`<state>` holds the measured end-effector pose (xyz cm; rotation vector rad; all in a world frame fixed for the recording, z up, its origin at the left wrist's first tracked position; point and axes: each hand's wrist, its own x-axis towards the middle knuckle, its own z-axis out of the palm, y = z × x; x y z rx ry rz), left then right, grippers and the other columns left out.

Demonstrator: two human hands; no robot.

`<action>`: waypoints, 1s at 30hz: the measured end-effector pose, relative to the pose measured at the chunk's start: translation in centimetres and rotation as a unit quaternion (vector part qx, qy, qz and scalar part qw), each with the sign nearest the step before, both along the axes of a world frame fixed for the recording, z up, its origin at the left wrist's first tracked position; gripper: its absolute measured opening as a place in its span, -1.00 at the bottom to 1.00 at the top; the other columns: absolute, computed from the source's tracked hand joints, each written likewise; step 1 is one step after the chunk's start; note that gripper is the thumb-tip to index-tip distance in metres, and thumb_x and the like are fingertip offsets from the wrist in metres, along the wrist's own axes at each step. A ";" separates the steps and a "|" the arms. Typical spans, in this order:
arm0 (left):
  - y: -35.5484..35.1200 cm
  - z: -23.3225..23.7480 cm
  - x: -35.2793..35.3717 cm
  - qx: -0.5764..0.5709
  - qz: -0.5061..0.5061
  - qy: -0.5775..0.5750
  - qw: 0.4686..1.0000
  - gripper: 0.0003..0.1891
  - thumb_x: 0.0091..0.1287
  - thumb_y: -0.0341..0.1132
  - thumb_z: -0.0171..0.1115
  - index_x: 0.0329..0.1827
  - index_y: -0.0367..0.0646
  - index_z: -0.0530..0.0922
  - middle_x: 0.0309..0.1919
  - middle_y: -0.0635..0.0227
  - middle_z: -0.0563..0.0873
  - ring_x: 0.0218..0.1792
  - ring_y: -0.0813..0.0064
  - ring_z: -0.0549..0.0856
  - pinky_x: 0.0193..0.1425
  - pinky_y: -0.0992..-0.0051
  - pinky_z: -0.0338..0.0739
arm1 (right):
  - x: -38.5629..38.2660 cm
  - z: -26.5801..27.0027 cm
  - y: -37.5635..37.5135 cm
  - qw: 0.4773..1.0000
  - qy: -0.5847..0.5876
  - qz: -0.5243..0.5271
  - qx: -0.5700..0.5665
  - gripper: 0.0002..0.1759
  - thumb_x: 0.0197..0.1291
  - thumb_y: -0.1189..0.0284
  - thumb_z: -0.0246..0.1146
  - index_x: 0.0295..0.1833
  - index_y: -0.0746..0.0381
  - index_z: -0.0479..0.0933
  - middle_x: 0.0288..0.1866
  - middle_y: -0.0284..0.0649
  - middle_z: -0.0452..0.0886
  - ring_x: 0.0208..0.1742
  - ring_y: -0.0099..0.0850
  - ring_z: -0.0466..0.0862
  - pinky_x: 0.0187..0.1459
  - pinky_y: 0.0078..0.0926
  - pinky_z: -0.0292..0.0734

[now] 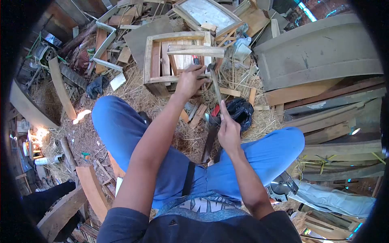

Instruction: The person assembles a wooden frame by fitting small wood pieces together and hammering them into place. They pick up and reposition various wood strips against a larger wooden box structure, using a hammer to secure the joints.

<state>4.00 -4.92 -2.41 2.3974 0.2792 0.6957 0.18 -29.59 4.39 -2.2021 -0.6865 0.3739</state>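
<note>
My right hand is wrapped round the lower handle of a hammer, whose dark head lies at the right side of a wooden frame. My left hand reaches to the near edge of that frame, its fingers bent by a wooden piece; whether they pinch something small is hidden. The wooden frame is box-like, with slats inside and a pale wooden bar across its upper part. Something red and black shows inside it, just beyond my left fingers.
A black plastic bag lies right of my right hand. Straw and wood offcuts cover the ground. Large curved panels and stacked boards stand at the right. A power tool is by my right knee. Curved planks lie at the left.
</note>
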 end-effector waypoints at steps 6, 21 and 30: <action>-0.1 0.0 -0.1 -0.012 -0.010 -0.008 1.000 -0.43 0.09 -0.15 0.63 0.17 -0.18 0.73 0.12 0.17 0.75 0.08 0.12 0.75 0.19 0.24 0.67 | -0.8 -0.1 0.1 0.988 -0.114 -0.008 0.103 -0.21 0.31 0.79 0.08 0.64 0.11 0.26 -0.10 0.14 0.73 -0.06 0.09 0.77 0.00 -0.14 0.65; 0.6 -0.7 -0.1 -0.004 -0.039 0.009 0.999 -0.37 0.06 -0.29 0.61 0.29 -0.09 0.67 0.16 0.11 0.72 0.14 0.07 0.71 0.27 0.23 0.63 | -0.8 0.1 -0.2 0.987 -0.122 0.002 0.108 -0.19 0.31 0.79 0.08 0.66 0.09 0.23 -0.07 0.12 0.71 -0.07 0.06 0.75 0.00 -0.18 0.64; 0.7 -0.7 0.0 0.003 -0.036 -0.006 0.999 -0.41 0.09 -0.31 0.59 0.26 -0.10 0.68 0.14 0.11 0.72 0.10 0.06 0.73 0.22 0.23 0.65 | -0.6 -0.7 -0.5 0.998 -0.032 0.008 0.044 -0.21 0.33 0.78 0.08 0.66 0.10 0.23 -0.04 0.11 0.71 -0.06 0.06 0.74 0.01 -0.17 0.64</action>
